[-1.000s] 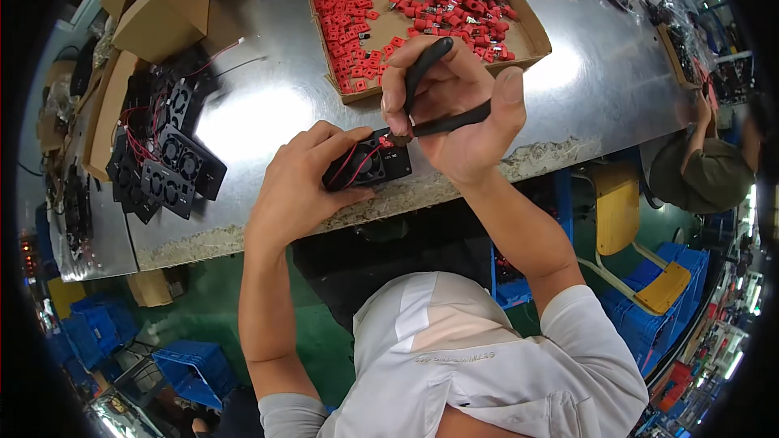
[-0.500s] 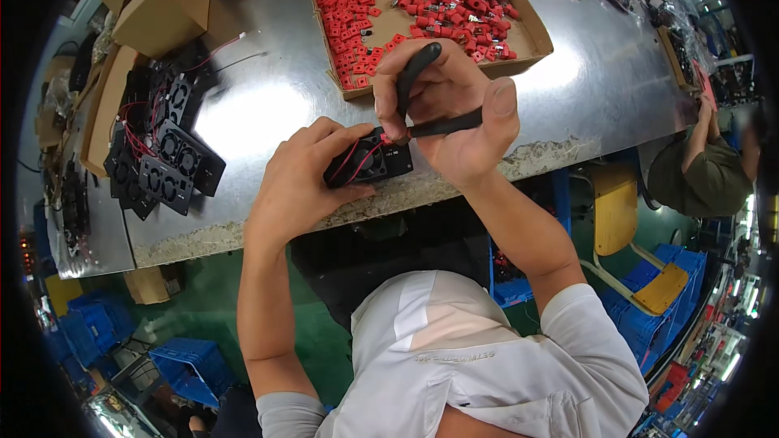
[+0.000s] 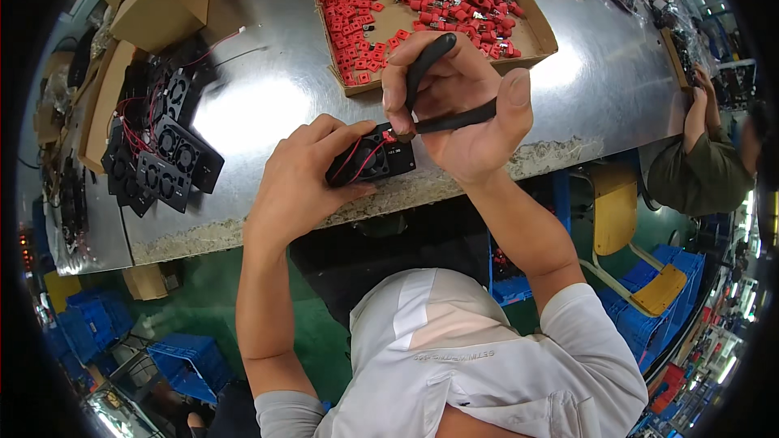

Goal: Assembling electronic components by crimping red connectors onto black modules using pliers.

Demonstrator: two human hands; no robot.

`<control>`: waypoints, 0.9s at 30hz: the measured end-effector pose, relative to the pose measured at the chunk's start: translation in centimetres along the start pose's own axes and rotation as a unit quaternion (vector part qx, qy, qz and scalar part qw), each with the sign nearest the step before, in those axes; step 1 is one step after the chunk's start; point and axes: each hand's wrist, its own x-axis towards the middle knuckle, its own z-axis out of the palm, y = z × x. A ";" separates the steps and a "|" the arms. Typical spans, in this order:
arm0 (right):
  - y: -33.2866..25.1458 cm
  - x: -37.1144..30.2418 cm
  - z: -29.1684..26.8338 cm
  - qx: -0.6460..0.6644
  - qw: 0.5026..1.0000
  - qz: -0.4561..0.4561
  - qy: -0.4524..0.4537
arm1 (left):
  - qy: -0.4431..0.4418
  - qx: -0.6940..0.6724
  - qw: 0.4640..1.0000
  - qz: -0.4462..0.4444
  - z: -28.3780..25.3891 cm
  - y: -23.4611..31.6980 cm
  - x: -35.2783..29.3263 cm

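fan panel point(image 3: 396, 162), one, sits between two hands point(image 3: 304, 164) point(image 3: 472, 143), left clasping it, right half-curled round one tool point(image 3: 454, 120).

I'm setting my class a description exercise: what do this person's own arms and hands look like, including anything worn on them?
The left hand and right hand are ungloved, and no watch shows at either wrist. The forearms are uncovered; whitish short sleeves cover the upper arms.
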 end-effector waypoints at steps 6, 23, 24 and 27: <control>0.0 0.1 -0.4 -0.003 1.000 -0.015 -0.013 | 0.016 0.043 0.999 0.005 0.0 0.7 0.0; 0.2 0.1 -0.6 0.046 0.999 -0.021 0.000 | 0.016 0.036 0.999 -0.004 0.2 0.8 0.1; 0.2 0.1 -0.6 0.045 0.999 -0.019 0.001 | 0.015 0.033 0.999 -0.005 0.1 0.8 0.1; 0.3 0.0 -0.4 0.044 0.999 -0.014 0.005 | 0.018 0.026 0.999 -0.008 0.1 0.8 0.1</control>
